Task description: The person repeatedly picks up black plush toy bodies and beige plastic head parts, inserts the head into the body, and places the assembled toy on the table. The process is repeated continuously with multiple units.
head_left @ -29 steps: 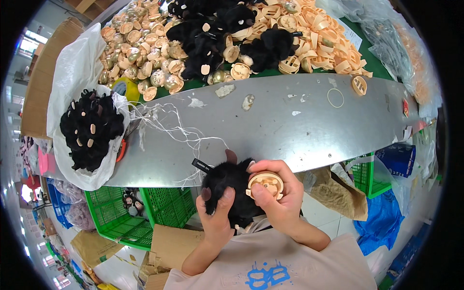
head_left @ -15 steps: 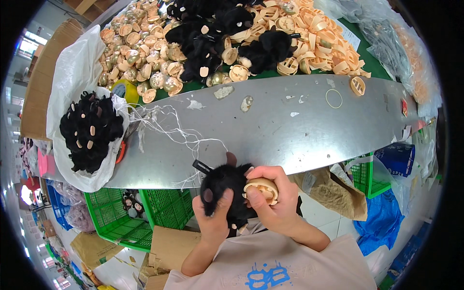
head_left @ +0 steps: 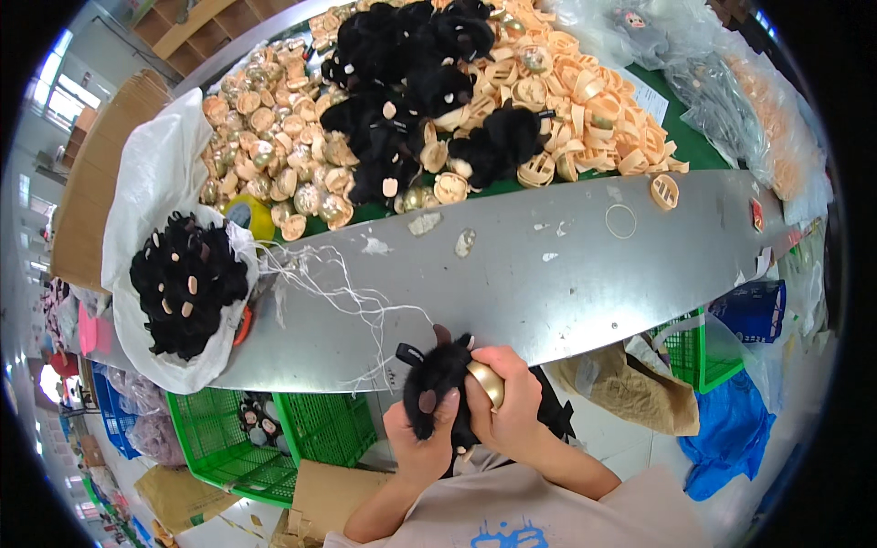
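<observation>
Close to the table's front edge, my left hand (head_left: pixel 418 447) grips a black plush toy (head_left: pixel 444 367) with brown ears and a black strap loop. My right hand (head_left: pixel 513 406) holds a rounded plastic doll face piece (head_left: pixel 486 384), its shiny gold side showing, against the plush's right side. Whether the piece sits inside the plush's opening is hidden by my fingers. Thin white strings (head_left: pixel 365 306) trail over the metal table (head_left: pixel 530 301) to the plush.
At the back lie a heap of gold and beige face pieces (head_left: pixel 274 151), black plush toys (head_left: pixel 393 100) and beige plastic frames (head_left: pixel 594 119). A white bag (head_left: pixel 174 370) of small black plush parts stands left. Green crates (head_left: pixel 219 457) sit below; one loose frame (head_left: pixel 664 191) lies right.
The face piece has turned from its beige side to its gold side and moved against the plush. Both hands and the plush sit slightly lower in view, as does the table.
</observation>
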The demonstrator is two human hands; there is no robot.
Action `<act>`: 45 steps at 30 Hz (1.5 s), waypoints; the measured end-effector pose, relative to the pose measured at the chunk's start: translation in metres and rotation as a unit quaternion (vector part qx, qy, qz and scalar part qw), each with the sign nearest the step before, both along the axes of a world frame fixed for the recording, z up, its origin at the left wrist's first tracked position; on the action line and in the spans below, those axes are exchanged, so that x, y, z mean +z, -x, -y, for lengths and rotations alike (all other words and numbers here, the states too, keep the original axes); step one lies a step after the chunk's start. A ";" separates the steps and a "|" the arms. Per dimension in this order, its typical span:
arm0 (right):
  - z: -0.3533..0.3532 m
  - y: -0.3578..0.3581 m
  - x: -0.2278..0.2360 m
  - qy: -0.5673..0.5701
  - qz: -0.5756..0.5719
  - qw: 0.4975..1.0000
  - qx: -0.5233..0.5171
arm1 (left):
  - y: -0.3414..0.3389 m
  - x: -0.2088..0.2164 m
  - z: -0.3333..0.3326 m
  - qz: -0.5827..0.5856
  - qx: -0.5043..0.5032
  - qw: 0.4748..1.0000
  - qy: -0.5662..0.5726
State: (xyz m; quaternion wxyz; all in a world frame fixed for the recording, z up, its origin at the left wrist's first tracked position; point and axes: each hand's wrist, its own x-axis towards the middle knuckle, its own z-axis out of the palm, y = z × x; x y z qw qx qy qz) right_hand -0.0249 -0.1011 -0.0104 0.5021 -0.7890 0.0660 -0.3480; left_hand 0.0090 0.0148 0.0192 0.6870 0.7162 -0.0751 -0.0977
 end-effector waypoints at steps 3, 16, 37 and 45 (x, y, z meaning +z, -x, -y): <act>0.010 0.000 0.011 -0.037 -0.008 0.996 0.085 | -0.001 -0.008 0.003 -0.050 0.019 0.997 0.053; 0.043 0.004 -0.001 -0.045 -0.008 0.995 0.083 | -0.010 -0.011 -0.012 -0.182 -0.119 0.971 0.100; 0.033 0.003 0.002 -0.086 -0.043 0.991 0.090 | -0.007 -0.022 -0.018 -0.368 -0.220 0.827 0.364; 0.034 -0.004 -0.004 -0.101 0.000 0.987 0.124 | -0.013 -0.015 -0.024 -0.320 -0.288 0.851 0.299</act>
